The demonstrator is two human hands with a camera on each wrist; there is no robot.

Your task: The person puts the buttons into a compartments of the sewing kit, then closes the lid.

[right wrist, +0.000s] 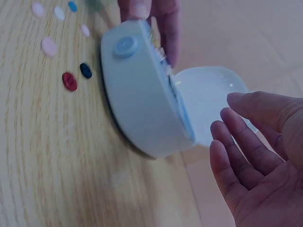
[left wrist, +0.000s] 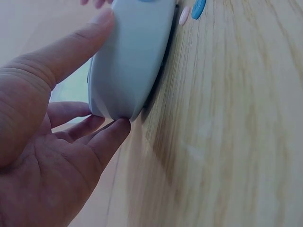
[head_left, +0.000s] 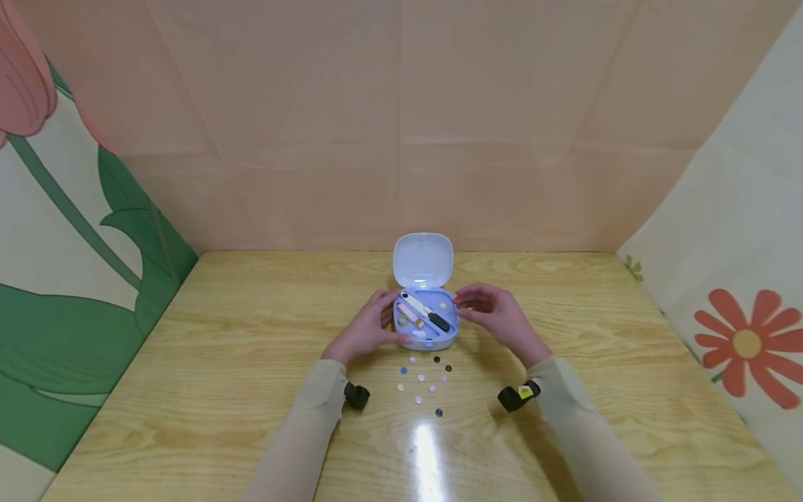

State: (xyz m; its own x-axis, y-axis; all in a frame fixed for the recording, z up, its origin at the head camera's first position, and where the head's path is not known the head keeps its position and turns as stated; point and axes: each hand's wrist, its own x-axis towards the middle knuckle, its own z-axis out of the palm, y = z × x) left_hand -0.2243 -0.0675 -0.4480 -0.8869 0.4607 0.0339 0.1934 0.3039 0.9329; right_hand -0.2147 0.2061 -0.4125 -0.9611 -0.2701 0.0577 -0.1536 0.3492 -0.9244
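A small pale blue hinged plastic box [head_left: 441, 344] stands on the table with its white lid [head_left: 423, 259] raised at the back. Inside lie a white tool with a black end [head_left: 425, 311], a small pink-and-white item [head_left: 410, 316] and a pale button [head_left: 442, 305]. My left hand [head_left: 369, 326] holds the box at its left side, thumb along the front wall and fingertips against the side wall [left wrist: 130, 61]. Beside the right rim is my right hand [head_left: 498, 315], its fingers loosely bent and apart from the wall in the right wrist view, nothing between them.
Several loose buttons lie in front of the box, among them a blue button [head_left: 404, 370], a red button [right wrist: 69, 81] and a dark button [head_left: 438, 413]. Behind the wooden table [head_left: 263, 314] hangs a plain backdrop [head_left: 301, 125], with flower-printed cloth at both sides.
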